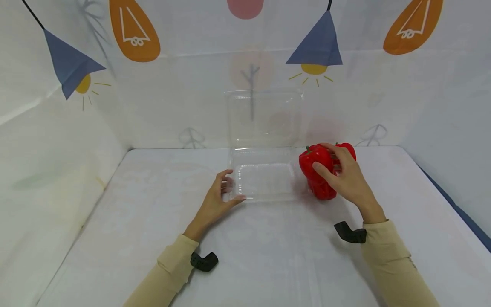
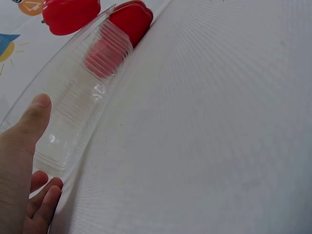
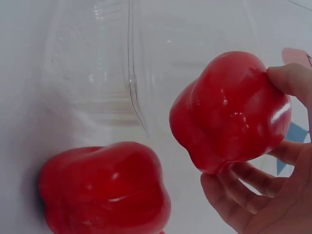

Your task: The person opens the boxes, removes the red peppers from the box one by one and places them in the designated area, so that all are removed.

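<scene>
A clear plastic clamshell container (image 1: pixel 264 197) stands on the table with its lid (image 1: pixel 264 119) raised at the back. My left hand (image 1: pixel 215 204) holds its left end, the thumb over the rim in the left wrist view and the other fingers low at the outer wall. Off the table, beside the container's right end, my right hand (image 1: pixel 347 179) grips a red bell pepper (image 3: pixel 234 107) with a green stem, thumb on one side and fingers on the other. Below it, a second red bell pepper (image 3: pixel 105 187) lies on the table beside the container. Another red bell pepper (image 1: pixel 348 149) shows partly behind the right hand.
The white-covered table (image 1: pixel 261 256) ends at a pale back sheet (image 1: pixel 172 98) printed with lamps and bulbs. A white side sheet (image 1: pixel 57 170) borders the left, and another sheet (image 1: pixel 456 128) the right. Both wrists carry black mounts (image 1: pixel 350 233).
</scene>
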A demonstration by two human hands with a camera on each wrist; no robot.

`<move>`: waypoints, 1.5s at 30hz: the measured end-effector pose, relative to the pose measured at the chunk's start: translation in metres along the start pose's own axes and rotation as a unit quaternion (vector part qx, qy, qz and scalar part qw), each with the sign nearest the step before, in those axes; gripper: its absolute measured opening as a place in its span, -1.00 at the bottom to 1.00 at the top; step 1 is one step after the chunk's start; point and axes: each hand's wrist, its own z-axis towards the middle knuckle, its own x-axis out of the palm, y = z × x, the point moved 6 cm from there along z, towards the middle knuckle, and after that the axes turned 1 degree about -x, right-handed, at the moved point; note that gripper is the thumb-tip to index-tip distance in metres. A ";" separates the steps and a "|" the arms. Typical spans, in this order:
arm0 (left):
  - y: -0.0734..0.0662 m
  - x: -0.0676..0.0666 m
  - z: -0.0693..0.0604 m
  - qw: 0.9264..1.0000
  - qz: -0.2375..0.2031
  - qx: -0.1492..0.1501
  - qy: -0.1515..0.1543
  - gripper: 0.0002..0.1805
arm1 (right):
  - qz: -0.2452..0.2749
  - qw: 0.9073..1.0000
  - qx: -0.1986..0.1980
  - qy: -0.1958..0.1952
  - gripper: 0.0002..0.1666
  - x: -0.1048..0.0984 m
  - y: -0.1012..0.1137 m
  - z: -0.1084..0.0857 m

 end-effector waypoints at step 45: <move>-0.001 0.000 0.000 1.000 0.005 0.008 0.002 -0.05 | 0.002 0.989 0.147 0.032 -0.26 -0.044 -0.061 -0.006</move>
